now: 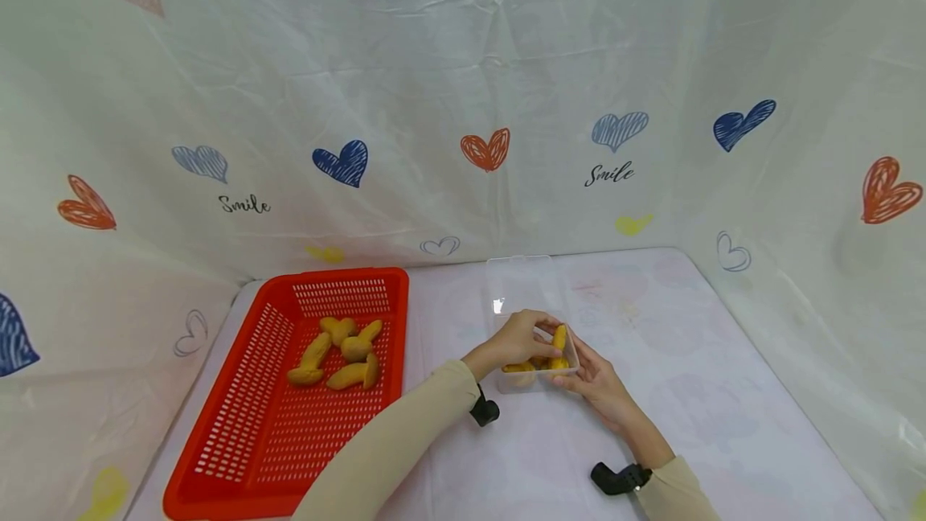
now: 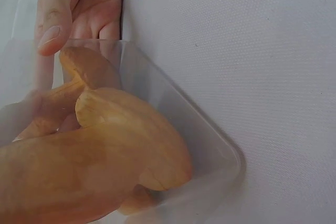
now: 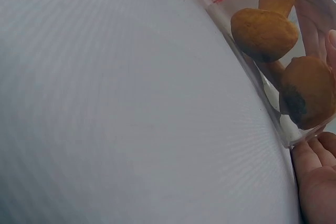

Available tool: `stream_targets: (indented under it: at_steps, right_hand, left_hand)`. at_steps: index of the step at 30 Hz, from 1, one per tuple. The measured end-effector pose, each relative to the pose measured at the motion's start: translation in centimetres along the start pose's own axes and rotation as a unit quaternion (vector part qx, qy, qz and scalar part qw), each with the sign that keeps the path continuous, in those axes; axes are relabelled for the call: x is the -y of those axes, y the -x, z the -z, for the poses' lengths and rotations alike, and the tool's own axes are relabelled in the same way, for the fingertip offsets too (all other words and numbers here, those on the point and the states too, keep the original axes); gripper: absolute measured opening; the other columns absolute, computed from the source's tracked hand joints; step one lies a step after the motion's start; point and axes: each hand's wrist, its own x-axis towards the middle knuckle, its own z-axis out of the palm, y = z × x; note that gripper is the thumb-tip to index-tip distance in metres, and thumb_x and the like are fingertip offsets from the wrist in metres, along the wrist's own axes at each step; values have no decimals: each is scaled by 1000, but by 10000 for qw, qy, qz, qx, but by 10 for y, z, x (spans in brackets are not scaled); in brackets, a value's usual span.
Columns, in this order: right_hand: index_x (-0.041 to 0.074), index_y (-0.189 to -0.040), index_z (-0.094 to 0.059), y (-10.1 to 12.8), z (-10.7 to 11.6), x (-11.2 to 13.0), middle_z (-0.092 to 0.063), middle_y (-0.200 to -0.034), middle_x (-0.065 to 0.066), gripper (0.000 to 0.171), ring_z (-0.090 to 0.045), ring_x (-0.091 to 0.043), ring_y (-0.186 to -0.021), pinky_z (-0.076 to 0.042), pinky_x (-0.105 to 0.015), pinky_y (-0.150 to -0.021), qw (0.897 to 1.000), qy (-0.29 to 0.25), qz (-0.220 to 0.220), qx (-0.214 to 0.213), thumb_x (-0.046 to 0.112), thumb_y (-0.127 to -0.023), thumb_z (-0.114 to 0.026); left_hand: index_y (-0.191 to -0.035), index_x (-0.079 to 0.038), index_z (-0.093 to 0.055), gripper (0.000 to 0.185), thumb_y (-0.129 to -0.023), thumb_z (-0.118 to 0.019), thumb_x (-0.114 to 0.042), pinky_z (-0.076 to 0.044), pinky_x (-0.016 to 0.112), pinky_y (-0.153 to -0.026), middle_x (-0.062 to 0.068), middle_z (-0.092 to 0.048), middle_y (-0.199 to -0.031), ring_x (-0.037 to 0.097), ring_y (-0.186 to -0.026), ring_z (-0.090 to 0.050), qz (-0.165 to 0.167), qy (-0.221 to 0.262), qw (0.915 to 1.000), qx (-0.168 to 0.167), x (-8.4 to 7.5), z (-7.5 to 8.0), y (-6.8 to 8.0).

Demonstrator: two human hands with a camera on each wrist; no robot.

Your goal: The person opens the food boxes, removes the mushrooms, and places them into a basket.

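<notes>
A clear plastic box point(image 1: 517, 383) with its lid point(image 1: 522, 289) raised at the back holds several yellow-brown mushrooms point(image 1: 519, 367). My left hand point(image 1: 522, 338) reaches over the rim and pinches one upright mushroom point(image 1: 560, 338) at the box's right side. Round the right side of the box, my right hand point(image 1: 602, 391) grips the wall, its thumb at the front. Through the clear wall in the left wrist view, large mushrooms point(image 2: 131, 135) lie against one another. Two rounded mushroom caps point(image 3: 265, 34) show in the right wrist view, with right-hand fingers point(image 3: 310, 156) at the box's corner.
To the left stands a red perforated basket point(image 1: 289, 441) with several more mushrooms point(image 1: 350, 373) lying in its far half. A white cloth point(image 1: 694, 360) covers the table, and a heart-printed sheet point(image 1: 419, 71) hangs behind and at both sides.
</notes>
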Motion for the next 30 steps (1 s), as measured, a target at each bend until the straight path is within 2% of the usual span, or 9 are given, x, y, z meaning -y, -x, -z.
stream_targets:
  at_steps: [6, 18, 24, 30]
  right_hand:
    - [9, -160, -14, 0, 0, 1, -8, -164, -17, 88, -43, 3, -131, -50, -27, -96, 9999, 46, -108, -74, -4, -92, -67]
    - [9, -160, -14, 0, 1, 0, -8, -165, -16, 87, -44, 1, -131, -51, -27, -94, 9999, 46, -108, -84, -5, -92, -67]
    - [8, -160, -14, 0, 1, -1, -5, -165, -15, 87, -40, 6, -131, -48, -25, -98, 9999, 120, -65, -79, -4, -92, -68]
    - [10, -160, -15, 0, -1, 0, -4, -166, -13, 88, -37, 9, -131, -47, -21, -97, 9996, 243, -106, -129, -2, -92, -68]
  left_hand:
    - [-127, -2, -64, 43, -87, -78, -8, -56, 22, -81, 5, -66, -115, 13, -93, -68, -12, 170, 9998, 34, -1, 1, 1]
    - [-129, -1, -63, 45, -88, -78, -10, -56, 21, -81, 7, -66, -118, 14, -96, -69, -115, 41, 9999, 59, -7, 5, 3]
    - [-128, 0, -63, 45, -87, -78, -9, -56, 21, -80, 11, -69, -115, 14, -97, -69, -122, 239, 9996, -81, -13, 14, 7]
    - [-127, -1, -63, 46, -86, -80, -10, -57, 25, -81, 10, -69, -115, 17, -97, -69, 45, 474, 9983, -345, -13, 24, 10]
